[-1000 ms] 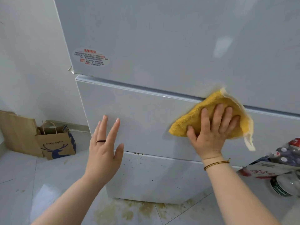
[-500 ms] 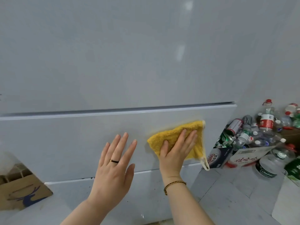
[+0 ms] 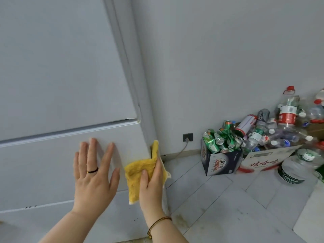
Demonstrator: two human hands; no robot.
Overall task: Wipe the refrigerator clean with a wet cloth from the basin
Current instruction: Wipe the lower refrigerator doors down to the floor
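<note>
The white refrigerator [image 3: 61, 76] fills the left half of the view, with a tall upper door above a drawer front. My right hand [image 3: 152, 186] presses a yellow cloth [image 3: 138, 167] against the drawer's right corner. The cloth folds round onto the side wall. Only the thumb lies on the front face; the fingers are hidden behind the corner. My left hand [image 3: 94, 176], wearing a dark ring, lies flat with fingers spread on the drawer front, just left of the cloth. No basin is in view.
On the floor at right stand a dark box [image 3: 220, 162] of crushed green cans and a white carton [image 3: 263, 160] heaped with plastic bottles [image 3: 287, 113]. A large jug [image 3: 294, 169] lies beside them. A wall socket [image 3: 188, 137] has a cord plugged in.
My right hand slid the cloth right along the drawer front to its right corner. My left hand followed to the right. The view swung right, bringing in the wall and the boxes.
</note>
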